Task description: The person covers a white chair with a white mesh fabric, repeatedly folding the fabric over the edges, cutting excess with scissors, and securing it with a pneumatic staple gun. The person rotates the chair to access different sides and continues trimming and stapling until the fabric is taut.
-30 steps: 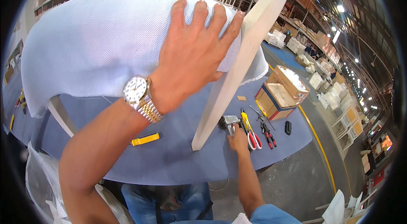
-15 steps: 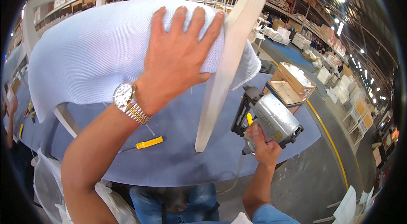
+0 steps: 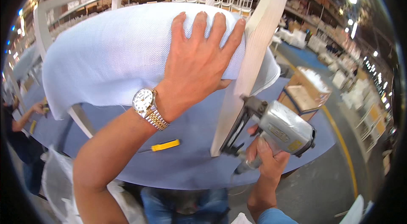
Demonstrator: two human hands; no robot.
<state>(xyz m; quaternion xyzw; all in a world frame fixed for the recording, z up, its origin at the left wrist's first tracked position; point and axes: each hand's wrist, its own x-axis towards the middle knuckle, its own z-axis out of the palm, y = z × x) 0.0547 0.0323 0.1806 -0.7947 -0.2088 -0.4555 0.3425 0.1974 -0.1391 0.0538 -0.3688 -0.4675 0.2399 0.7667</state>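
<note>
My left hand (image 3: 196,63), with a watch on its wrist, lies spread on pale blue-white woven fabric (image 3: 110,46) draped over the seat of a chair. Its fingers are apart and press the cloth near the chair's pale wooden leg (image 3: 254,54). A silver pneumatic staple gun (image 3: 283,124) is gripped by my right hand (image 3: 269,160), fingers wrapped round its handle. The gun's dark front overlaps the right edge of that leg; whether they touch I cannot tell. On the table below the chair lies a yellow-handled screwdriver (image 3: 166,145).
The chair stands on a blue-grey covered table (image 3: 178,171). An open cardboard box (image 3: 311,88) stands beyond the table's right side. Clear plastic sheeting (image 3: 59,173) hangs at the lower left. Another person's hand (image 3: 39,108) is at the far left. Stacked shelving fills the background.
The staple gun has come nearer the chair leg, its front now overlapping it. My left hand stays on the fabric. The whole view has shifted, and a co-worker's arm shows more at left.
</note>
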